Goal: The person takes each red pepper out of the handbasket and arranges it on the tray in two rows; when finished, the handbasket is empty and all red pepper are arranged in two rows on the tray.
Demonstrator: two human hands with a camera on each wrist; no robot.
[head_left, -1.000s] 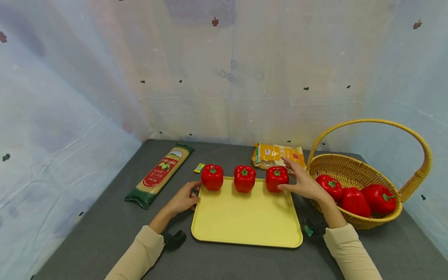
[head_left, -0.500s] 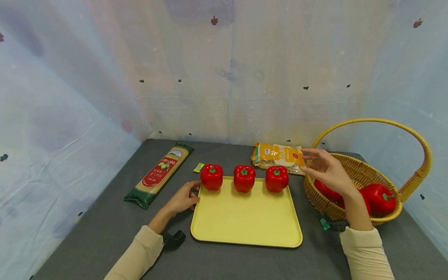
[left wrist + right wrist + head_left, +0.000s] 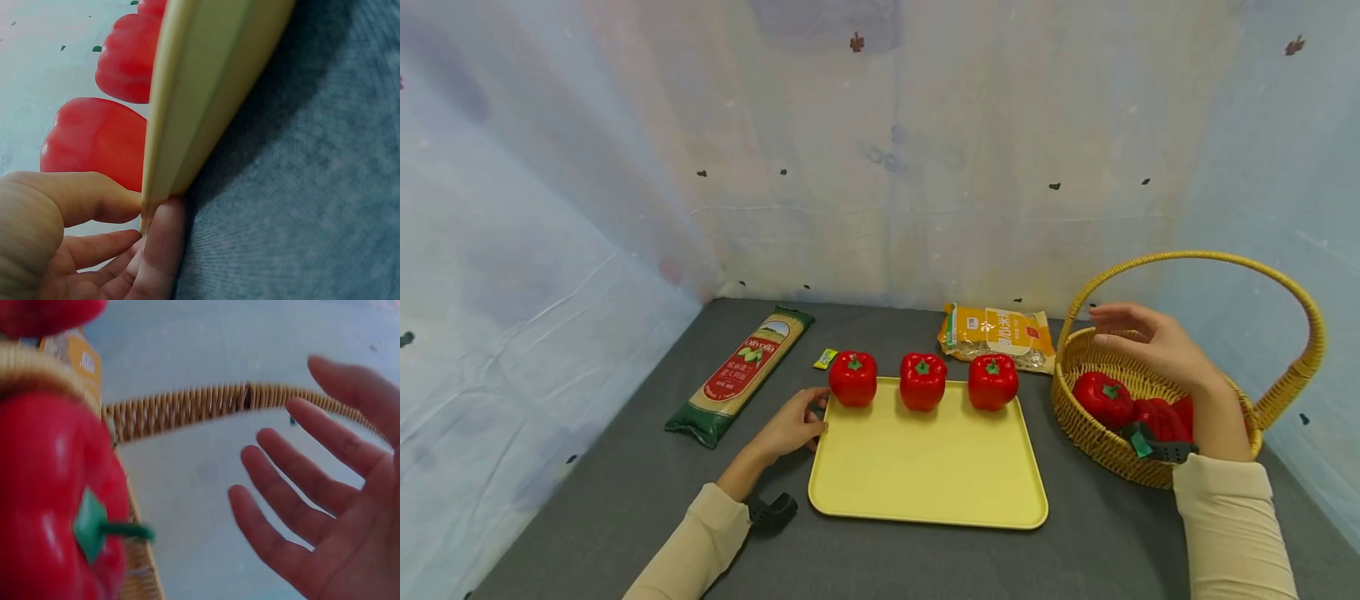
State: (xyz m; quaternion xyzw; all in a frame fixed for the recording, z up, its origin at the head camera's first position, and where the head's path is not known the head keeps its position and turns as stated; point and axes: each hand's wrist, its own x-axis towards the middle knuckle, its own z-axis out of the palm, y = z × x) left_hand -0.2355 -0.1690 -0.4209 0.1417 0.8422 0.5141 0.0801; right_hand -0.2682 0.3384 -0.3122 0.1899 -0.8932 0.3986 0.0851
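Note:
My left hand (image 3: 790, 425) pinches the left edge of a yellow tray (image 3: 925, 475); in the left wrist view the thumb lies at the rim and fingers (image 3: 164, 240) reach underneath. Three red bell peppers stand in a row along the tray's far side: left pepper (image 3: 853, 380), middle pepper (image 3: 922, 382), right pepper (image 3: 992, 383). My right hand (image 3: 1161, 343) is over a wicker basket (image 3: 1078, 429), fingers spread and relaxed, holding nothing. Inside the basket lie more red peppers (image 3: 1103, 400), partly hidden by my wrist. One with a green stem (image 3: 56, 500) shows close in the right wrist view.
A long green and red pasta pack (image 3: 741, 375) lies left of the tray. Behind the tray are a small yellow-green wrapped packet (image 3: 825, 359) and an orange grain bag (image 3: 996, 333). The basket's tall handle (image 3: 1210, 256) arches over the right side.
My right hand has moved right, away from the right pepper on the tray, to above the basket. My left hand has stayed at the tray's edge.

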